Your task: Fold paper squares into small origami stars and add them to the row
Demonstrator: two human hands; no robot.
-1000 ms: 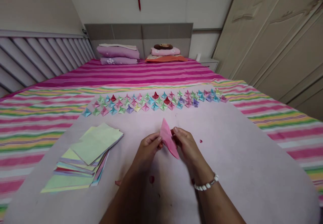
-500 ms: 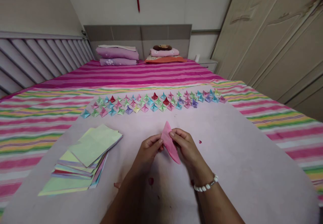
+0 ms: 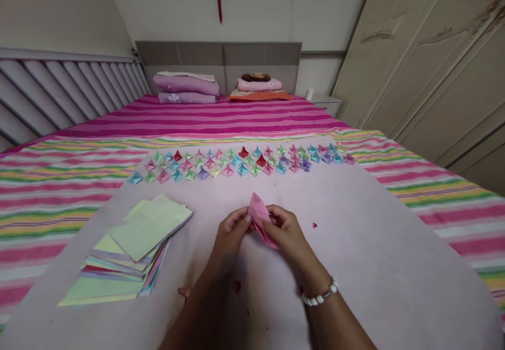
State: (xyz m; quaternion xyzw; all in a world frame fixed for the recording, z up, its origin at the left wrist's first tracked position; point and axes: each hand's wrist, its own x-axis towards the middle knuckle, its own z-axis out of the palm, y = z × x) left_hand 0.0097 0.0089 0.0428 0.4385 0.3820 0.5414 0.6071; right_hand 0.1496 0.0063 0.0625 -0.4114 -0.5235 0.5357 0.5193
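Taking the stack of paper sheets (image 3: 152,229) as my reference, I see several rows of small folded paper pieces (image 3: 242,169) standing beyond it and running off to its right, across the far part of the tabletop (image 3: 374,245). Farther past the stack are the striped bedspread (image 3: 197,118), folded purple bedding (image 3: 185,84) and the headboard (image 3: 197,55); well to its right rises the wardrobe (image 3: 414,76). Small red marks (image 3: 314,225) dot the tabletop right of the stack. My pink folded paper (image 3: 258,214) is also right of the stack, between my two hands; I can't tell whether its lower end touches the tabletop. Its long axis slants: the narrow tip points away from me and slightly left, toward the rows, while the other end comes back to the right. My left hand (image 3: 232,229) pinches its left edge, and my right hand (image 3: 287,229) grips the right side, thumb covering part of it.
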